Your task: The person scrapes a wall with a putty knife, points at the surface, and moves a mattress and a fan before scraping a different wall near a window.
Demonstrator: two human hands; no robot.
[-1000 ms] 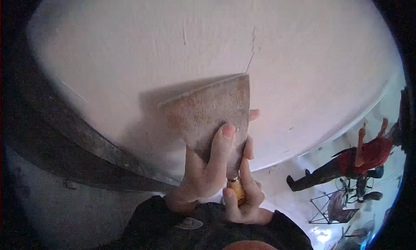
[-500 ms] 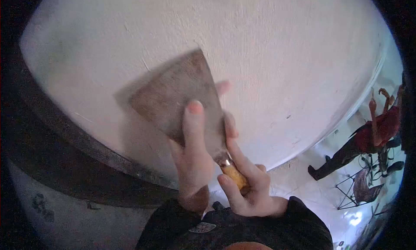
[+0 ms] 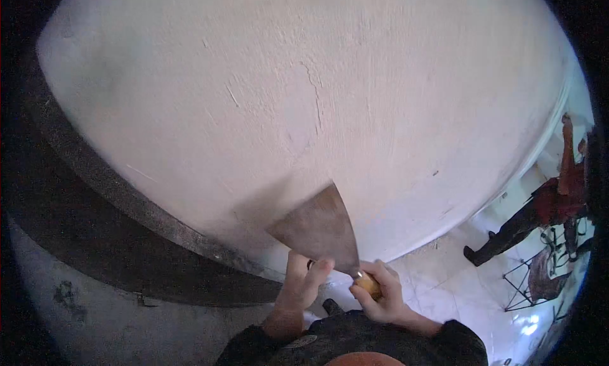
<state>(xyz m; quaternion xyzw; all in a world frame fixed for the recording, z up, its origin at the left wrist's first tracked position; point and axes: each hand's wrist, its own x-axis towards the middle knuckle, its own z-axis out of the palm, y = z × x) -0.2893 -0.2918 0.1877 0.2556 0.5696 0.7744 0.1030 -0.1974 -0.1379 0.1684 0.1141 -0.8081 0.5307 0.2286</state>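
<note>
A wide putty knife (image 3: 320,229) with a worn metal blade and a yellowish wooden handle is held low in front of the wall, its broad edge tilted up and to the left. My right hand (image 3: 384,296) is closed around the handle, thumb along its near side. At the blade's lower left edge is my left hand (image 3: 301,290), thumb tip against the metal and the other fingers partly hidden behind it; a dark ring shows on one finger. The pale wall (image 3: 406,112) carries rough ridges and a smooth bare patch (image 3: 298,112) with a cracked, raised border.
A dark band (image 3: 127,220) runs along the wall's left side. At right another person (image 3: 561,195) in a red top stands with an arm raised, near a folding chair (image 3: 545,277). Pale tiled floor (image 3: 438,277) lies below right.
Both hands have drawn the putty knife down and away from the wall, uncovering the bare patch. My left hand has slid from the blade's middle to its lower edge. The other person's arms have shifted.
</note>
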